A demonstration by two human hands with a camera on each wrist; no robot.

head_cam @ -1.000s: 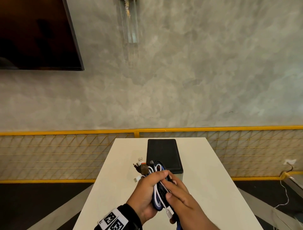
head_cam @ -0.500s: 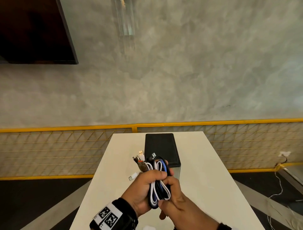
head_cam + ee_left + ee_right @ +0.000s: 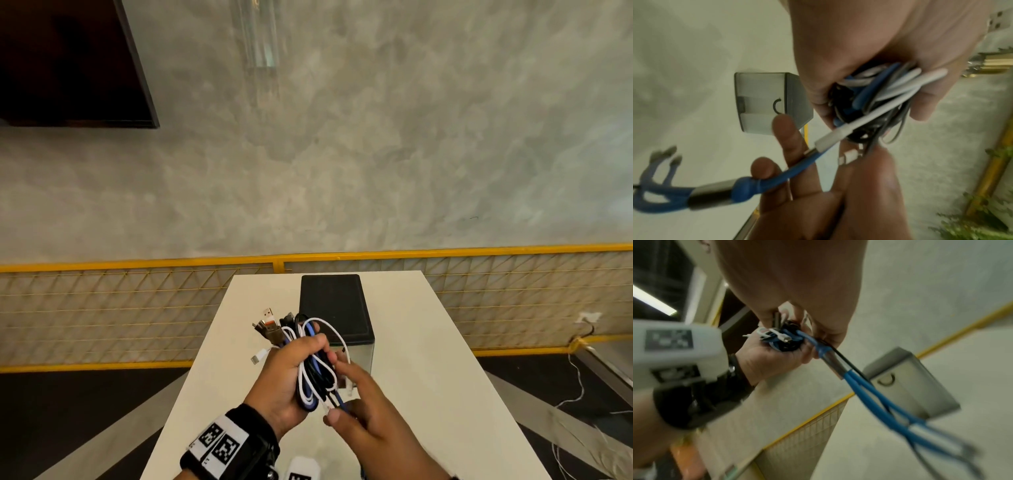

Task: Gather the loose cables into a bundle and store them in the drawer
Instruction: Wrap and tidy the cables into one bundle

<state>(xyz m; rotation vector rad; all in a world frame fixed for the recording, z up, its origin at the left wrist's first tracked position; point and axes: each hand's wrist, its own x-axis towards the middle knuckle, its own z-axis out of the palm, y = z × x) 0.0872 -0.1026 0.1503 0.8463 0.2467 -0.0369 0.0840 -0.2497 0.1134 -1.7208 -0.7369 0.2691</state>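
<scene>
My left hand (image 3: pixel 291 373) grips a coiled bundle of white, blue and black cables (image 3: pixel 317 371) above the white table (image 3: pixel 428 377). Several plugs (image 3: pixel 269 323) stick out of the bundle's far end. My right hand (image 3: pixel 363 404) is at the bundle's near end, and the blue cable's tail (image 3: pixel 793 172) runs between its thumb and fingers. That tail has a metal splitter (image 3: pixel 833 365) and dangles with several small plug heads. Behind the hands stands a small drawer box (image 3: pixel 335 308) with a black top. Its drawer front (image 3: pixel 900 386) carries a ring handle and is shut.
The table is narrow, with its far edge just behind the box. A yellow-framed mesh railing (image 3: pixel 137 308) runs behind it along a grey wall. A dark screen (image 3: pixel 68 61) hangs top left. Loose wires (image 3: pixel 579 387) lie on the floor at right.
My right hand has let go of the bundle's middle and slid to its near end, fingers now spread. The left hand keeps its grip and has lifted the bundle slightly.
</scene>
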